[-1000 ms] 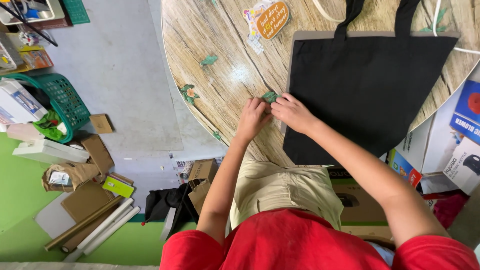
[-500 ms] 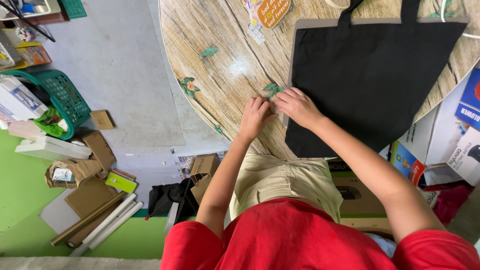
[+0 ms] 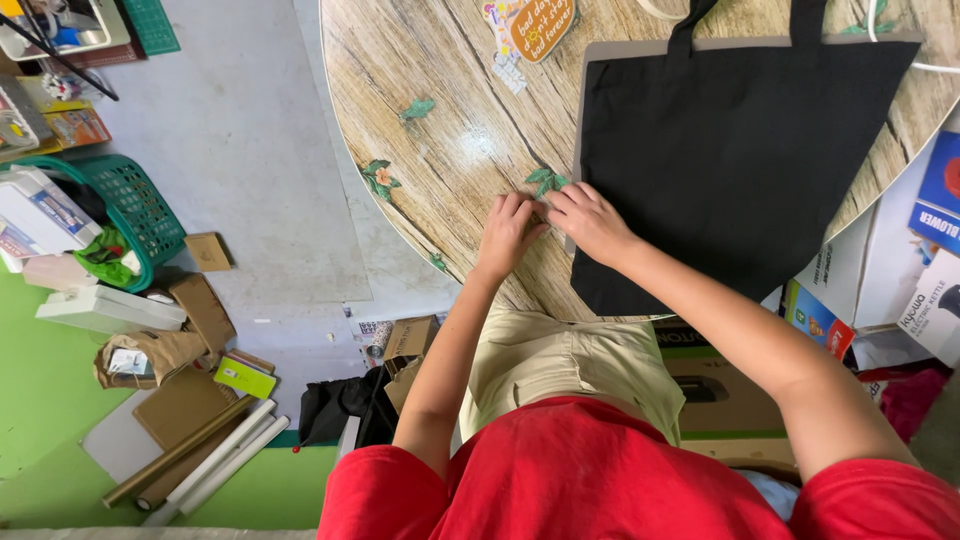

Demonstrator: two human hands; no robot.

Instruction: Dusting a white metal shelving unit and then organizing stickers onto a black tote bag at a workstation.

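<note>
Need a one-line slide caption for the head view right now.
Both hands, left hand and right hand, pinch a green leaf patch beside a black tote bag on a round wooden table.

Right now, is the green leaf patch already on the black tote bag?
No. The green leaf patch lies on the wooden table beside the black tote bag, at both hands' fingertips.
</note>
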